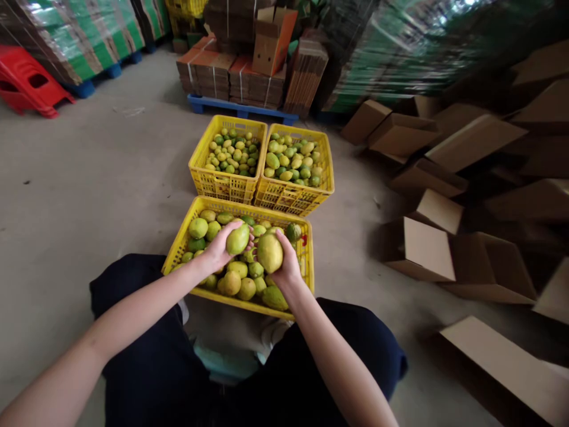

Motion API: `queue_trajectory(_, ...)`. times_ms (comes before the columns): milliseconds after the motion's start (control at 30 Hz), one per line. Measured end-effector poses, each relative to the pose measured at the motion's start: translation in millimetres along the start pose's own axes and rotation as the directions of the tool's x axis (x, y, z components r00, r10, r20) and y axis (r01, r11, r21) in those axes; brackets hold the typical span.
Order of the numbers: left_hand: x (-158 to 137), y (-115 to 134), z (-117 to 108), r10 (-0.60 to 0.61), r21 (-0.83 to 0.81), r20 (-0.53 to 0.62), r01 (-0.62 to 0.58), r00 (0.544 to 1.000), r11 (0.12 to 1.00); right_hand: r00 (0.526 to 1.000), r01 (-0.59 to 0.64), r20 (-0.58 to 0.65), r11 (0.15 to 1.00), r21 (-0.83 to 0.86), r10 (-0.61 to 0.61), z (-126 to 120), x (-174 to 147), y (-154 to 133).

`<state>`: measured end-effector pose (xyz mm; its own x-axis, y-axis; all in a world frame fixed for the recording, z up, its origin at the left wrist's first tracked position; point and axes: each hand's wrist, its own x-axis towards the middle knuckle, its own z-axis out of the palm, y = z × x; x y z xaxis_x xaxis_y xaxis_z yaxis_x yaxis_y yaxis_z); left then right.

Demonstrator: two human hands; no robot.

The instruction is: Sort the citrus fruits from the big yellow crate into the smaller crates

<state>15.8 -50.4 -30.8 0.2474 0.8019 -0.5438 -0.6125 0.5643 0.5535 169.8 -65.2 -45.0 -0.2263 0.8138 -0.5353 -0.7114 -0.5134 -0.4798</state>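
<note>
Over the near yellow crate [240, 303], my left hand [217, 249] is closed round a green-yellow lemon [237, 238]. A larger, yellower lemon [269, 253] sits in the grip of my right hand [290, 261], thumb on its upper side. The two held lemons are side by side, a small gap between them. Beneath them the crate is filled with loose lemons in green and yellow shades, such as a yellowish lemon [232, 283] near its front. Part of the fruit is hidden by my hands.
Behind stand two yellow crates, one left [224, 188] and one right [288, 203], holding smaller lemons. Open cardboard boxes [429, 249] lie scattered at right. Flattened cartons [208, 74] rest on a blue pallet [240, 111]. A red stool [33, 80] is at far left.
</note>
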Motion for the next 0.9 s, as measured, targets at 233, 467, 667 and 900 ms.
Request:
queue_trajectory(233, 4.9, 2.5, -3.7, 0.012, -0.117, -0.03, -0.016, 0.999, 0.993, 0.994, -0.1, -0.046, 0.993, 0.056, 0.103, 7.9, 4.7, -1.7)
queue_trajectory(467, 7.1, 5.2, -4.7, -0.082, -0.114, -0.076, 0.073, 0.994, 0.991, 0.99, -0.116, -0.072, 0.992, 0.056, 0.12, 6.4, 2.3, -3.3)
queue_trajectory(667, 7.7, 3.7, -8.4, -0.181, -0.091, -0.175, 0.167, 0.968, 0.982, 0.986, -0.157, -0.049, 0.986, 0.059, 0.16, -12.0, 11.8, -2.2)
queue_trajectory(900, 13.2, -2.2, -13.1, -0.215, 0.013, -0.117, 0.218, 0.97, 0.976, 0.958, -0.262, -0.102, 0.963, 0.064, 0.268, -20.1, 22.6, 1.4)
